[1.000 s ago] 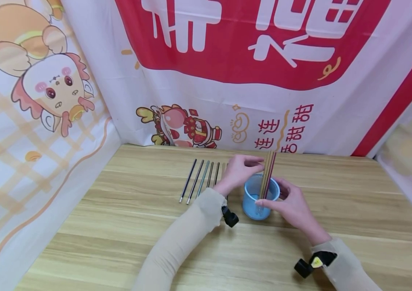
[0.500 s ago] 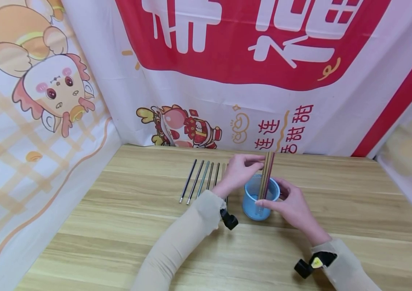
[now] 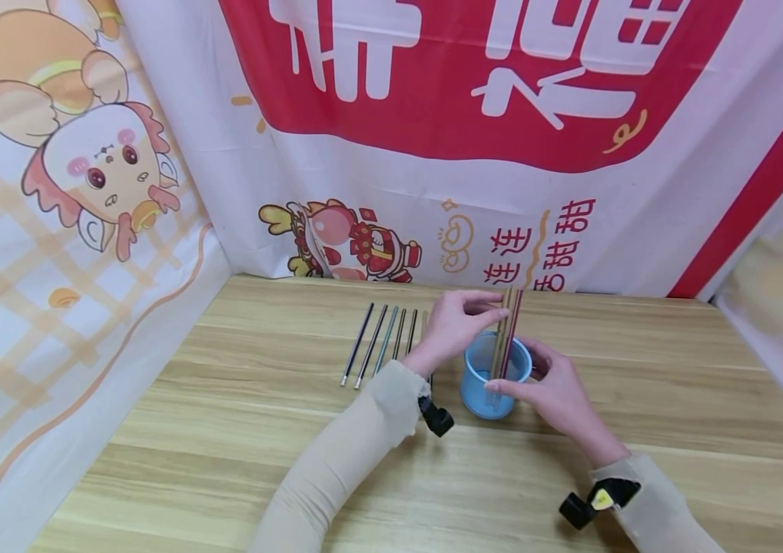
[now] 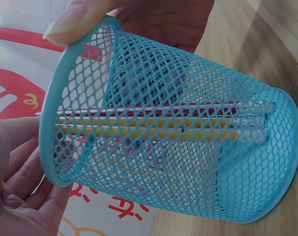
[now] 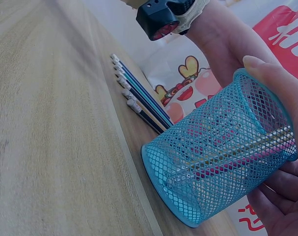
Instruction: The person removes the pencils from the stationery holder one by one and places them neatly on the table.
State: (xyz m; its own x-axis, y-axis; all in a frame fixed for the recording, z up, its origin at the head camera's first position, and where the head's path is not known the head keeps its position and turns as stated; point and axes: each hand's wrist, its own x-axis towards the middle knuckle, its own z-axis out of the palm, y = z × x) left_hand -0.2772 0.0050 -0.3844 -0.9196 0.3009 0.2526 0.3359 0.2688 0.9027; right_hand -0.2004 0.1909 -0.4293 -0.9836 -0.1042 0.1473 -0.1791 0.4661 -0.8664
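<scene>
A light-blue mesh pen cup [image 3: 482, 398] stands upright on the table, holding gold pencils [image 4: 188, 133] and a magenta pencil [image 4: 198, 109] whose clear-looking ends point down. My right hand [image 3: 560, 388] grips the cup from the right, thumb over the rim and fingers around the outer side. Above the rim, my left hand [image 3: 456, 324] pinches the upper part of the pencils between thumb and fingers; how many it holds I cannot tell. In the right wrist view, the cup's base touches the tabletop, and the pencils lean inside the mesh.
To the left of the cup, several dark and teal pencils [image 3: 379, 346] lie side by side, white eraser ends toward me; my left forearm partly covers the row. A printed cloth [image 3: 446, 177] hangs behind the wooden table [image 3: 225, 430], with another cloth [image 3: 87, 307] at the left.
The tops of the pencils in the cup have shifted slightly left. My left thumb has moved slightly right onto them. My right hand and the cup have stayed put.
</scene>
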